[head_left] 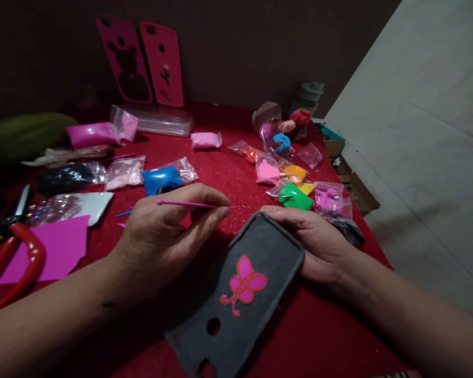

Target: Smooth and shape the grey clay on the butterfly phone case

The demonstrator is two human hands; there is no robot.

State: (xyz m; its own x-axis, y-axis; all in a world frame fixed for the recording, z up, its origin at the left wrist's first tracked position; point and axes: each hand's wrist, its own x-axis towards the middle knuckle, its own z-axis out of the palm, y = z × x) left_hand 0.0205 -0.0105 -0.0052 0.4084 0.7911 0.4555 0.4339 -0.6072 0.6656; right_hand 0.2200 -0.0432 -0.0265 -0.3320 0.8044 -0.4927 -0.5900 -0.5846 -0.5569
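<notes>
A grey clay-covered phone case (pixel 244 310) lies on the red table cloth (pixel 327 336). A pink butterfly (pixel 244 285) with a red outline sits on the case. My right hand (pixel 319 241) grips the case's far right edge, fingers curled under it. My left hand (pixel 165 236) pinches a thin pink modelling stick (pixel 189 203), held level just beyond the case's top corner. The stick's tip points right, a little above the cloth.
Small bags of coloured clay (pixel 294 195) lie scattered behind the hands, a blue one (pixel 161 179) near my left hand. Red-handled scissors (pixel 16 252) and pink paper (pixel 51 249) sit at left. Two pink phone cases (pixel 142 60) lean on the back wall. Cardboard boxes (pixel 355 189) lie off the table's right edge.
</notes>
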